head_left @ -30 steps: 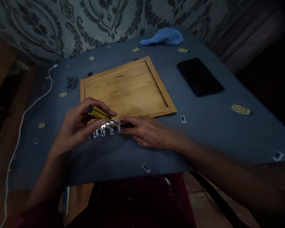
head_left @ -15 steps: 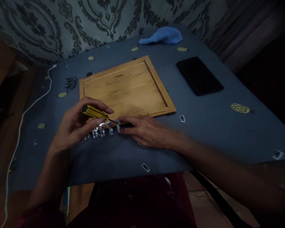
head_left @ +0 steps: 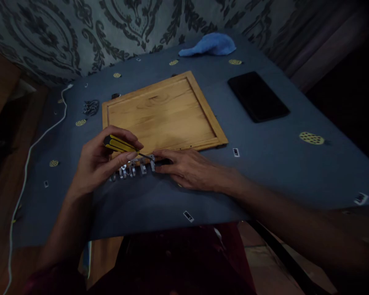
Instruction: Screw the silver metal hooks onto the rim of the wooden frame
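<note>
My left hand is closed around the yellow and black handle of a screwdriver, whose shaft slants down to the right. Its tip meets the rightmost of several metal hooks in a row along the near edge of a framed wooden board. My right hand has its thumb and fingers closed on that rightmost hook, with a dark piece showing between them. The board lies flat on the table, and my left hand covers its near left corner.
A blue cloth lies at the back of the table. To the right rests a black tablet-like slab. Dark metal hooks are piled left of the board, and a white cable runs down the left side.
The screwdriver handle has turned slightly in my left hand, and its fingers have shifted a little to the left. My right hand stays at the rightmost hook.
</note>
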`<state>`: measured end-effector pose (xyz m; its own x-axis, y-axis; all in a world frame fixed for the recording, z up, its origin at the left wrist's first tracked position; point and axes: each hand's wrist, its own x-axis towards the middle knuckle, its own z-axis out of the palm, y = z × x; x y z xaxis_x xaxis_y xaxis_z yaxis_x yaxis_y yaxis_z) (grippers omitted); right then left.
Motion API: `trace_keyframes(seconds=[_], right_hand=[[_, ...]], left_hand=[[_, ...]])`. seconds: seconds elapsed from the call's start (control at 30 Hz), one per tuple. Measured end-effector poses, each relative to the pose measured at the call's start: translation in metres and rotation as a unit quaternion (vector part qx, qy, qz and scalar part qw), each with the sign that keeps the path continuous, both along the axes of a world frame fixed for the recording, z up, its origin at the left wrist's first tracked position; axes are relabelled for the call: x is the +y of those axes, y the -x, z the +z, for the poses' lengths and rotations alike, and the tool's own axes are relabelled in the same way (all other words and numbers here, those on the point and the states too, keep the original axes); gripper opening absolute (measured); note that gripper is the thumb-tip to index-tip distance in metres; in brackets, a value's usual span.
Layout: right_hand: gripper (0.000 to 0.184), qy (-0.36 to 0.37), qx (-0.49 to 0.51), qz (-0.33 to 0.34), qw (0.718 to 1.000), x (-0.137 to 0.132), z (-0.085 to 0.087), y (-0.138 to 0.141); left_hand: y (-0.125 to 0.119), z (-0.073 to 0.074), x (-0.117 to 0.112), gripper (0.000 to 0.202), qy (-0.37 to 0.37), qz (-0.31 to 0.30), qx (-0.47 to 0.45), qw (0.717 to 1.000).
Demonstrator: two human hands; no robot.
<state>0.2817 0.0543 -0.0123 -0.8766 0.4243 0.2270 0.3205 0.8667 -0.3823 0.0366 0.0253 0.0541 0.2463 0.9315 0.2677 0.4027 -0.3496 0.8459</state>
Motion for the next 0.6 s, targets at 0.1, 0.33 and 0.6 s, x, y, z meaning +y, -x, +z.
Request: trace_keyframes(seconds=[0.1, 0.33, 0.6], right_hand=[[0.038, 0.001, -0.002, 0.001, 1.0, 0.0, 0.0, 0.0], [0.037, -0.002, 0.01, 0.001, 1.0, 0.0, -0.001, 0.0], [0.038, -0.009, 0.0, 0.001, 1.0, 0.0, -0.001, 0.0]], left_hand=[[0.005, 0.005, 0.0, 0.024, 0.042, -0.043, -0.019, 0.998], [0.008, 0.003, 0.002, 0.022, -0.001, -0.013, 0.026, 1.0], [-0.006, -0.001, 0.0, 0.02, -0.096, 0.076, 0.001, 0.992]])
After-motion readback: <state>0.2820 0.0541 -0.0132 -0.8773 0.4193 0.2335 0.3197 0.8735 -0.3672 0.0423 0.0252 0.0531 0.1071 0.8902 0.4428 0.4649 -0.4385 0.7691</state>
